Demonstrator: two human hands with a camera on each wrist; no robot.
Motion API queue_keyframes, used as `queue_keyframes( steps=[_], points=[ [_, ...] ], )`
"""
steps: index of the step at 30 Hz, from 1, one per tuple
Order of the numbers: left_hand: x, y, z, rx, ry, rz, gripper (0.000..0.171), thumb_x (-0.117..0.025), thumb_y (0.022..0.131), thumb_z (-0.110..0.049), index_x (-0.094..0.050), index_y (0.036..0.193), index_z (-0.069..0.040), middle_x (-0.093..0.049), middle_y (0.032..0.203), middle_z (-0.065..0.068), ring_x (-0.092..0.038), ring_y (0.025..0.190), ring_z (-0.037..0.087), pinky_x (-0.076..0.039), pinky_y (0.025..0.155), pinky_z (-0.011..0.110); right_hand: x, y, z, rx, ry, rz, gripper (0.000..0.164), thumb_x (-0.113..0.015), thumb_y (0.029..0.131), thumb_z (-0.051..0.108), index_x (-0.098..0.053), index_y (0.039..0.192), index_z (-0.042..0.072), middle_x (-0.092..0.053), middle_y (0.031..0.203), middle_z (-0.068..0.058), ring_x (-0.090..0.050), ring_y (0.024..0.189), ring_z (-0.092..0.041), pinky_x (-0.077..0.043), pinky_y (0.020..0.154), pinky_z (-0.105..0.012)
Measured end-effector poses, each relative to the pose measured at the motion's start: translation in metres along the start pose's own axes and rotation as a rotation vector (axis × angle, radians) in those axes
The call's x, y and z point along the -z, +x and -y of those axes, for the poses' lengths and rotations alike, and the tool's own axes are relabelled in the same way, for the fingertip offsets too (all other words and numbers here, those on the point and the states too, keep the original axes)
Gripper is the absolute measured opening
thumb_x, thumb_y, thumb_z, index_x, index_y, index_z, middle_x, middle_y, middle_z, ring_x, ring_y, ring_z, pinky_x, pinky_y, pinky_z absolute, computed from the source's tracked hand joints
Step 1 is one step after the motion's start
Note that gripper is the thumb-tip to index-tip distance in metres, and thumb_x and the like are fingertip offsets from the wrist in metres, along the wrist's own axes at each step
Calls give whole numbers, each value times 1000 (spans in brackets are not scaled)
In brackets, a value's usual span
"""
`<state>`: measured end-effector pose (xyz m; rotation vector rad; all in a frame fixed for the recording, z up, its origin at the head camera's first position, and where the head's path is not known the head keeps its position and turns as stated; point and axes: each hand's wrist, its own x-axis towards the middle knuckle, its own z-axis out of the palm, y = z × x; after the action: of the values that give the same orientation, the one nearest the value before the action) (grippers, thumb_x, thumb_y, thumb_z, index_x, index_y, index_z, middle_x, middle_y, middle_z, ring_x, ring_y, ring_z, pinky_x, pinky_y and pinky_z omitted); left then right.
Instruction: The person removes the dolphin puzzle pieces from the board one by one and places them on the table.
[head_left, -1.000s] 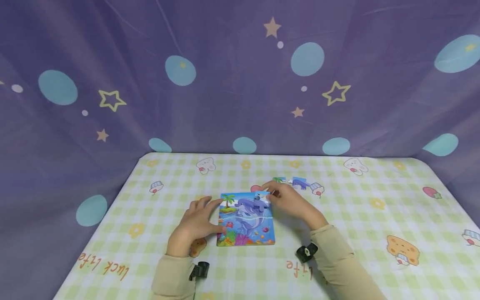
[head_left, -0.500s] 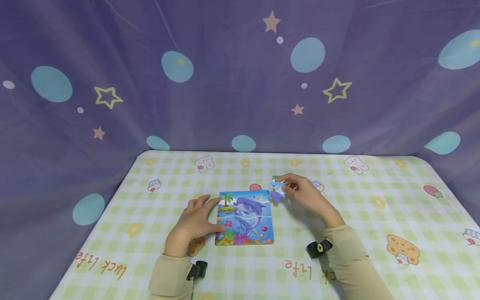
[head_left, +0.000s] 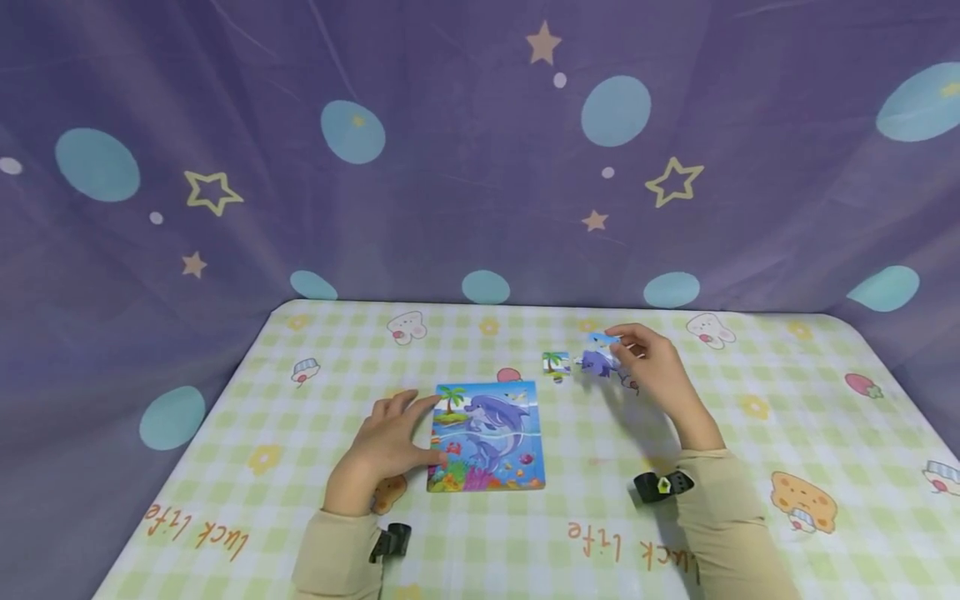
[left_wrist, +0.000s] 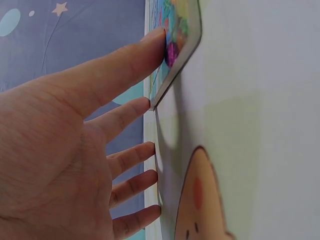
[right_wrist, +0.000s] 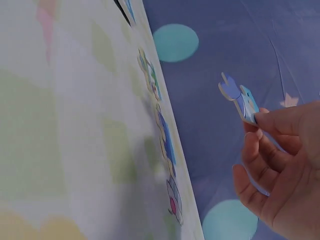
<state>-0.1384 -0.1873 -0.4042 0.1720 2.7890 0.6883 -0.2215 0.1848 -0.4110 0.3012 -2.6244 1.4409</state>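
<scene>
A square dolphin puzzle board (head_left: 491,446) lies flat on the table. My left hand (head_left: 384,450) spans its left side, the thumb laid over the edge and the other fingers spread and fairly straight, as the left wrist view also shows. Beyond the board's far right corner, my right hand (head_left: 663,375) pinches a blue and white jigsaw piece (right_wrist: 245,102) between thumb and fingertips, raised above the tabletop. In the head view it overlaps a dolphin jigsaw piece (head_left: 596,365) lying below. To the left of that lies a palm-tree jigsaw piece (head_left: 556,362).
A green-checked tablecloth (head_left: 315,433) printed with cartoon figures covers the table. Behind it hangs a purple curtain (head_left: 465,183) with stars and blue spots. Each wrist wears a black strap device, such as the right one (head_left: 663,486).
My right hand has lifted the jigsaw piece away from the board's top right corner and carried it right and back, over the loose pieces. The left hand has stayed at the board.
</scene>
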Motion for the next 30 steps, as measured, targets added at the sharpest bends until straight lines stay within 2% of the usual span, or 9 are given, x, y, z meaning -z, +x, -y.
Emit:
queue_keyframes(
  steps=[4,12,21,30],
  points=[
    [0,0,1,5,0,-4,85,-83,79,-41,-45,151,-18,-30,157,18,-27,138,43,-29,107,63,9,-1,-5,-10,-27,-42,26,-58,100,7,-65,124,0,-65,101,-20,-63,87,-33,-50,65,-24],
    [-2,1,1,3,9,0,85,-83,78,-43,-45,150,-18,-30,157,18,-27,137,44,-29,107,64,19,-4,-12,-44,-7,-101,25,-57,99,5,-64,122,-4,-62,103,-24,-65,86,-34,-53,68,-19],
    [0,-1,1,1,-1,-1,84,-83,79,-40,-45,150,-18,-30,157,18,-26,138,44,-28,107,64,32,-6,-23,-66,-117,-161,25,-58,98,4,-67,120,-5,-67,101,-28,-63,76,-20,-46,62,-18],
    [-1,0,2,5,0,5,84,-82,79,-41,-44,151,-18,-28,157,18,-25,138,44,-28,108,63,33,-6,-32,-83,-171,-115,25,-59,96,3,-68,118,-6,-69,97,-27,-65,84,-36,-48,70,-32]
  ],
)
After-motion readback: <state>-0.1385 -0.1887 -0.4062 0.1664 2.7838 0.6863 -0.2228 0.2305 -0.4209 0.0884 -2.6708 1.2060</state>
